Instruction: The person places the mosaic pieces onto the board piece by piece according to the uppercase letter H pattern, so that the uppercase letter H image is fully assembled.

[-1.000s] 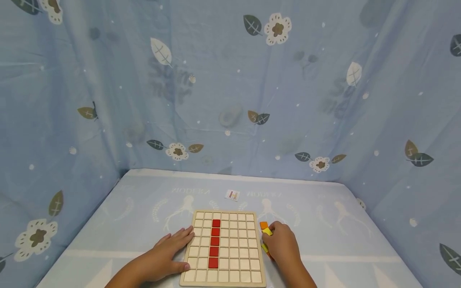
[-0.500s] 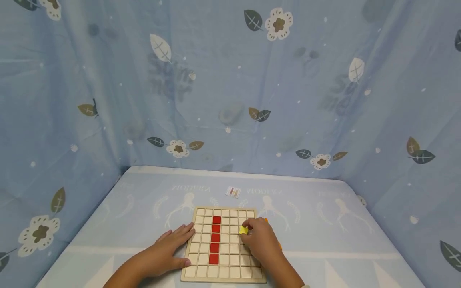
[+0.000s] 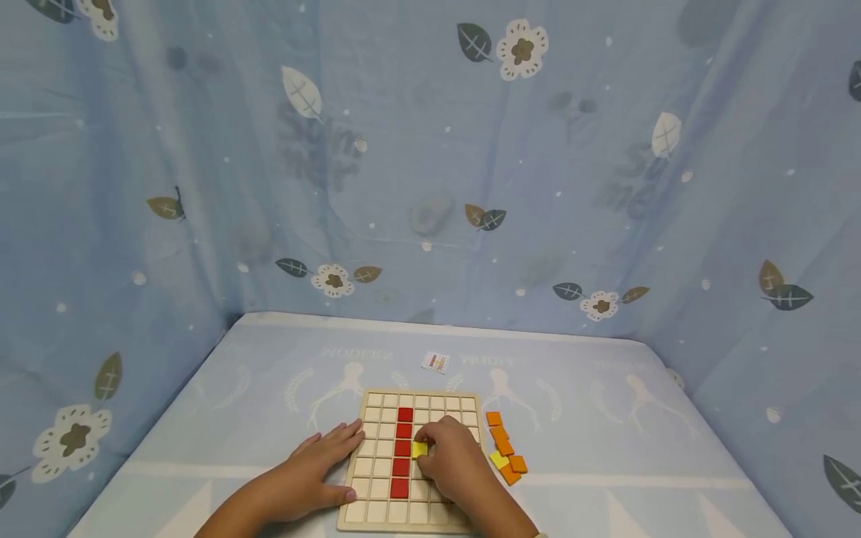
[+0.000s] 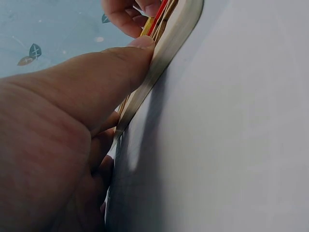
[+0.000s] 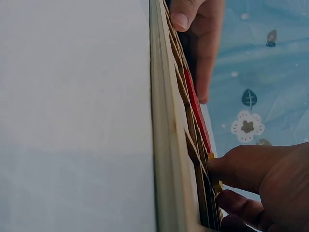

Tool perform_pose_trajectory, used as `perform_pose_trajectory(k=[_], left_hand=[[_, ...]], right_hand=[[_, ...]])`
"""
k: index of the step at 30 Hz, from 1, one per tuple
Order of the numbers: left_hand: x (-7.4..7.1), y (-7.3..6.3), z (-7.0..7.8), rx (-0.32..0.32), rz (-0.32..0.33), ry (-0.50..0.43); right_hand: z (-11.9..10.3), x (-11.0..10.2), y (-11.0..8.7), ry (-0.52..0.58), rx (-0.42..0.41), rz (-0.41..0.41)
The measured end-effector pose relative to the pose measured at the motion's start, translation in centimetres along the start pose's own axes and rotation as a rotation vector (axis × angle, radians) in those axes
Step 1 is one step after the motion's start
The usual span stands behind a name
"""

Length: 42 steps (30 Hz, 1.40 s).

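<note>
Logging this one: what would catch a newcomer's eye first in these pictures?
First, the column of five red square tiles on the pale wooden grid board. Next, the bright yellow square tile that the person's right hand pinches, just right of that column. Then the orange square tiles lying on the pale blue table surface, off the board's right edge.

One board is lying at bottom centre of frame. Five red tiles are forming one column there. Two yellow tiles are showing: one at lower centre, one farther right. Five orange tiles are lying lower right of centre. One small card is lying below mid-frame. One left hand, one right hand are showing.
</note>
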State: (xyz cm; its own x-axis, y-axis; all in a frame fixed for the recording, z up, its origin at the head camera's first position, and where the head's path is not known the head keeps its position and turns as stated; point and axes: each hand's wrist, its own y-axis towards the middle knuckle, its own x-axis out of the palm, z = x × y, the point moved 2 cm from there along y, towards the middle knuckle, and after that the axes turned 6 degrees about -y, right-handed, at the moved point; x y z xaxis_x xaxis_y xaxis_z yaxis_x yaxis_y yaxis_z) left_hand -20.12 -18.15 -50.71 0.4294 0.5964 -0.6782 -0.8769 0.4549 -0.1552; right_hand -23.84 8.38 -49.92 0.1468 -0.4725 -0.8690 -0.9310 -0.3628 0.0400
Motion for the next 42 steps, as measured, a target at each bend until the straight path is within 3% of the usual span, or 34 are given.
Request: perform_pose_trajectory(k=[15,38,42], left_hand=[[0.1,0.0,0.2,0.003,0.002,0.004],[0.1,0.1,0.0,0.003,0.013,0.011],[0.2,0.1,-0.1,0.002,0.014,0.014]], right_hand=[[0.6,0.4,0.0,0.061,0.062,0.001],[0.5,0.2,0.1,0.026,0.026,0.016],[1.1,-0.2,-0.2,0.036,-0.014,-0.005]])
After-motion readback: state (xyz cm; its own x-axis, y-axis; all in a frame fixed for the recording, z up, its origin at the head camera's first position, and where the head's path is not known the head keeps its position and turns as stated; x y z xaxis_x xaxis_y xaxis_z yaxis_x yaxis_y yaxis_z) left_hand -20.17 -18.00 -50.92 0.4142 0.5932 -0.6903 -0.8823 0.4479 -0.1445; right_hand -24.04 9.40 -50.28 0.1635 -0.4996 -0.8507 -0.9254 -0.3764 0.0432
